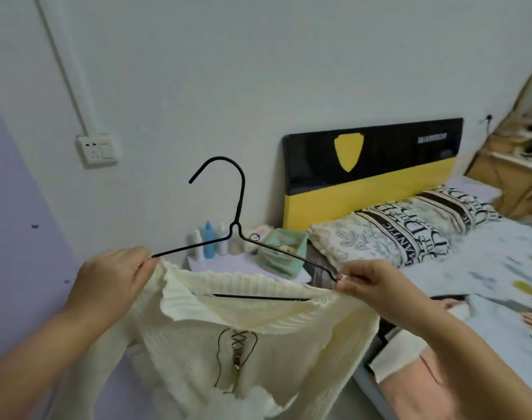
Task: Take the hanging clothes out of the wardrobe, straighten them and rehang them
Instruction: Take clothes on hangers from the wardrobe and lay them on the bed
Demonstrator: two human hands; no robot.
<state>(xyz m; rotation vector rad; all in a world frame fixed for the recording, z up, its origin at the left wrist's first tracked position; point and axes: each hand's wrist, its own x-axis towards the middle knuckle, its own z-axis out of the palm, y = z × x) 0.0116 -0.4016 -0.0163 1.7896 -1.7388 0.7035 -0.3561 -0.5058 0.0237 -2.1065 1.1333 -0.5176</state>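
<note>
A cream ribbed knit top [252, 353] with dark lacing at the chest hangs on a black wire hanger [239, 204], held up in front of me. The hanger's hook points up and to the left. My left hand [110, 283] pinches the top's left shoulder at the hanger's left end. My right hand [376, 283] pinches the right shoulder at the hanger's right end. The hanger's bottom bar shows through the wide neckline. The wardrobe is out of sight.
A bed [486, 268] with patterned pillows [404, 231] and a black-and-yellow headboard [370, 168] lies to the right. A small bedside table [243, 265] behind the hanger carries bottles and a green box. A wall socket [98, 150] sits upper left. Pink and white clothes [410, 374] lie on the bed's near edge.
</note>
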